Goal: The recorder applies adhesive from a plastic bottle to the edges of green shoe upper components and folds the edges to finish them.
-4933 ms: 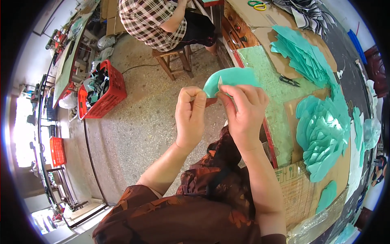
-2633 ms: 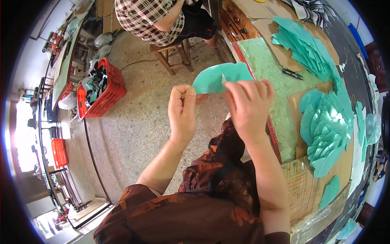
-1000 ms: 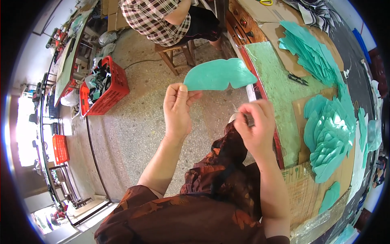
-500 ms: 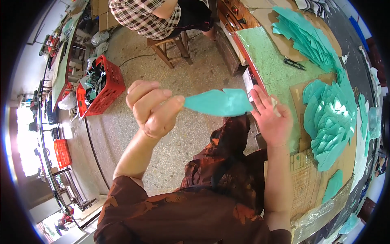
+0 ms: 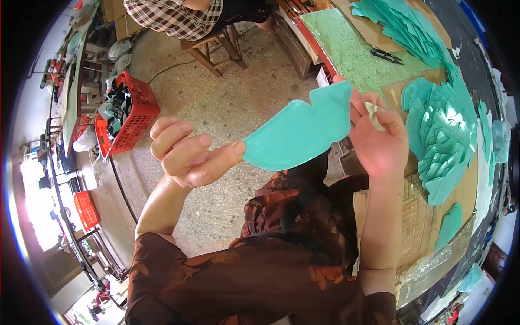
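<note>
A thin teal cut-out piece (image 5: 297,132), rounded on one side and notched near its right end, is held up in front of me over the floor. My left hand (image 5: 189,154) pinches its left tip between thumb and forefinger, with the other fingers curled loosely. At the right end, fingers of my right hand (image 5: 382,138) touch the piece from behind, so their tips are partly hidden. That hand's thumb stands apart from the fingers. A small pale scrap or wrap (image 5: 374,115) sits by the thumb; I cannot tell which it is.
On the worktable at right lie a heap of teal pieces (image 5: 441,138), a farther stack (image 5: 401,32), one loose piece (image 5: 449,225) and black thread snips (image 5: 386,55). A red crate (image 5: 138,116) stands on the floor at left. A person in a checked shirt (image 5: 173,16) sits on a wooden stool (image 5: 208,54).
The teal piece has turned from nearly edge-on to show its broad face, its right end raised. My left hand moved slightly left and down; my right hand moved right and its fingers went behind the piece.
</note>
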Demonstrator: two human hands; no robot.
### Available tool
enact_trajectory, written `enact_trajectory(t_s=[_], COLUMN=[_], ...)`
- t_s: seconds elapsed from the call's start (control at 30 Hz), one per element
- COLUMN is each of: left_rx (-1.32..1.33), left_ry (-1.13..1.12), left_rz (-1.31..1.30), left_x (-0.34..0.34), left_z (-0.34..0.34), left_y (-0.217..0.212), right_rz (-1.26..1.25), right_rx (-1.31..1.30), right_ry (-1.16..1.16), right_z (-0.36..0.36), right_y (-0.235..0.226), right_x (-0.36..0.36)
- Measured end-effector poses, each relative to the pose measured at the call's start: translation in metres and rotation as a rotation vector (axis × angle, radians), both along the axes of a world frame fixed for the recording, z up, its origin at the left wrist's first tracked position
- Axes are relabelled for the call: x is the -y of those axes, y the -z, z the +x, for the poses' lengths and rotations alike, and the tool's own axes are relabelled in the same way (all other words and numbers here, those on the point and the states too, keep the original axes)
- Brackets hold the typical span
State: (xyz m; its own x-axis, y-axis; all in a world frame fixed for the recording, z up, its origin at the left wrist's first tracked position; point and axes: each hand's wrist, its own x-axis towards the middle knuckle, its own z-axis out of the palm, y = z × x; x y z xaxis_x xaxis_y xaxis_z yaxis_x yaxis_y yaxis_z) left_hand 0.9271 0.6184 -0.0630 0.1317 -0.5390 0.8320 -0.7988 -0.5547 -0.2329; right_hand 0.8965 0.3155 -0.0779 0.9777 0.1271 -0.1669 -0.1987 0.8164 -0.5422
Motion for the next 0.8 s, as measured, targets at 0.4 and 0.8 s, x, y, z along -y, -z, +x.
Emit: enact_trajectory(t_s=[0.4,0.8], left_rx=[-0.143,-0.792], left_ry=[-0.042,-0.159], left_rz=[-0.075,-0.421], left_x=[-0.005,0.009], left_z=[0.006,-0.001], left_y=[0.023,0.037], right_rz=[-0.048,-0.058], right_rx=[0.162,0.055], right_ry=[0.037,-0.012], right_z=[0.000,-0.001], right_y=[-0.010,0.010], right_x=[0.005,0.006])
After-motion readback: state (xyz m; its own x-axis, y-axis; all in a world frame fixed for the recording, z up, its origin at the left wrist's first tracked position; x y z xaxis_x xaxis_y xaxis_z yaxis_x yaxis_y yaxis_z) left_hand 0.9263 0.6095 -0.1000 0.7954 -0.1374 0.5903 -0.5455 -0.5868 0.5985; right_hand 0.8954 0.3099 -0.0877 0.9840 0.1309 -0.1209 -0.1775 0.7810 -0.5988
